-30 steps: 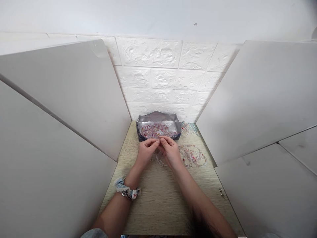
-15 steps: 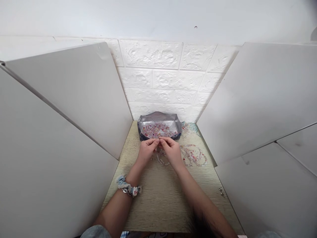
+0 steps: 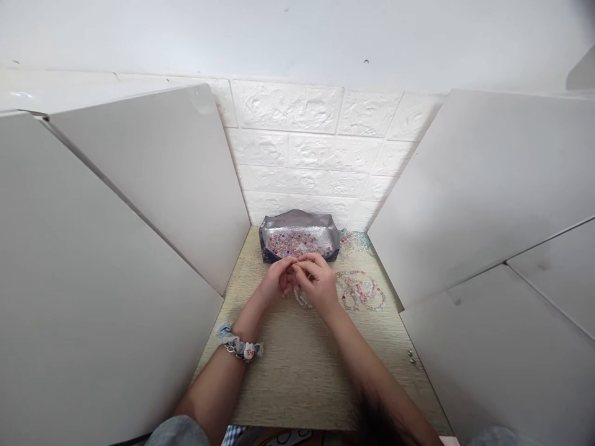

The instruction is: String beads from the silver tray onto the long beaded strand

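Note:
My left hand (image 3: 275,279) is closed, its fingers curled inward just in front of the silvery pouch. Against it, my right hand (image 3: 318,282) pinches with thumb and forefinger, the fingertips of both hands meeting. Whatever lies between them is too small to make out. Below the hands shows a loop of pale beads (image 3: 303,300), partly covered; I cannot tell whether it hangs from the fingers or lies on the table. Loose pink, red and clear beads (image 3: 297,240) fill the bottom of the open silver-lined pouch (image 3: 297,218).
Beaded strands (image 3: 365,291) lie right of my right hand on the wooden tabletop (image 3: 297,371). Bluish beaded strands (image 3: 360,241) rest beside the pouch. Small metal pieces (image 3: 411,357) sit near the right edge. White panels (image 3: 153,167) and a brick-patterned wall (image 3: 316,152) enclose the table.
My left hand has turned and curled its fingers more inward. My right hand has shifted slightly, its fingers now overlapping the left fingertips. The camera view has moved a little.

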Motion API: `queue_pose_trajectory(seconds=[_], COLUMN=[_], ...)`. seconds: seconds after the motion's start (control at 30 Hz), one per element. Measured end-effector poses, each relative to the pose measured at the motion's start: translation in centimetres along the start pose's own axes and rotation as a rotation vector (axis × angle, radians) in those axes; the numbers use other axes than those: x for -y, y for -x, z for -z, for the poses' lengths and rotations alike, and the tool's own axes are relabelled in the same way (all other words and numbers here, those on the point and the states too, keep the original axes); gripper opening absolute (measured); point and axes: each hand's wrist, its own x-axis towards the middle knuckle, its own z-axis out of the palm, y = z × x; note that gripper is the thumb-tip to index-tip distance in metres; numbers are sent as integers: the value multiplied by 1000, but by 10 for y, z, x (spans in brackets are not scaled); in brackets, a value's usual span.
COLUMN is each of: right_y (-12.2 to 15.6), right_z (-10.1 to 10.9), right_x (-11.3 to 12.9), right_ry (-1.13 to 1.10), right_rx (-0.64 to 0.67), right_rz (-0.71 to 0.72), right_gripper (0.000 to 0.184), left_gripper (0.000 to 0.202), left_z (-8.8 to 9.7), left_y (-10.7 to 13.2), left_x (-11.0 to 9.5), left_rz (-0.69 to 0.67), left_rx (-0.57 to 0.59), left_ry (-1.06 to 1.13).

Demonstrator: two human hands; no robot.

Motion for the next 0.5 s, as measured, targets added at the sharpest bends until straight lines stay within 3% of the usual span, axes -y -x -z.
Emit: queue_pose_trajectory(seconds=[0.13, 0.27, 0.4, 0.5], right_y=[-1, -13, -38, -58], right_z=[0, 6, 28, 55], right_x=[10, 26, 49, 74], right_ry=[88, 74, -247, -420], right_rx=[23, -105, -232, -343], right_rz=[98, 50, -143, -106], right_gripper=[17, 18, 22, 20], left_gripper=[29, 27, 27, 26], left_z=[-1, -1, 0, 1], left_y=[4, 8, 10, 10], left_x=[-6, -11, -12, -10], left_rz=[-4, -11, 9, 7], left_rx=[54, 107, 150, 153], left_ry=[77, -13, -52, -71])
